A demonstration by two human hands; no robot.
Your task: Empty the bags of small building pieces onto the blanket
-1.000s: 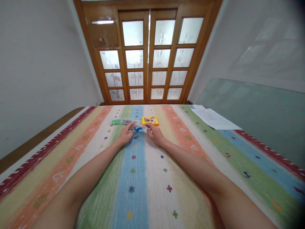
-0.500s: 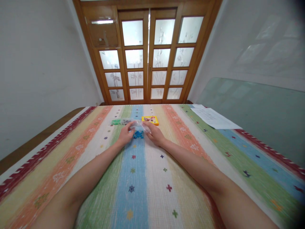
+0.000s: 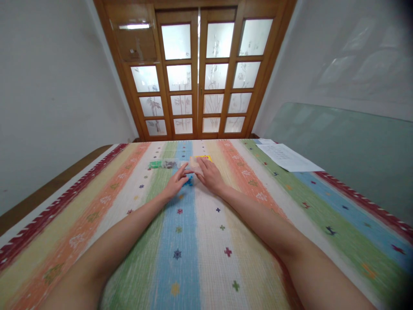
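Observation:
My left hand [image 3: 175, 184] is just above the tablecloth, fingers apart, its fingertips close to a clear plastic bag [image 3: 194, 164]. My right hand [image 3: 210, 175] has its fingers and thumb around that bag, in front of a yellow box [image 3: 206, 158] that it partly covers. Small blue pieces [image 3: 189, 181] lie on the cloth between my hands, partly hidden by them. To the left of the bag are green pieces [image 3: 155, 164] and dark pieces [image 3: 170, 164] in clear packaging.
A striped, patterned tablecloth [image 3: 179, 275] covers the table. Printed paper sheets [image 3: 287, 157] lie at the right rear. A pale green glass-like panel [image 3: 348, 146] stands along the right side. Wooden doors [image 3: 199, 77] with glass panes are beyond the table.
My left fingers have come off the plastic bag and spread. My right hand has shifted up over the yellow box with the bag, and the blue pieces are more covered.

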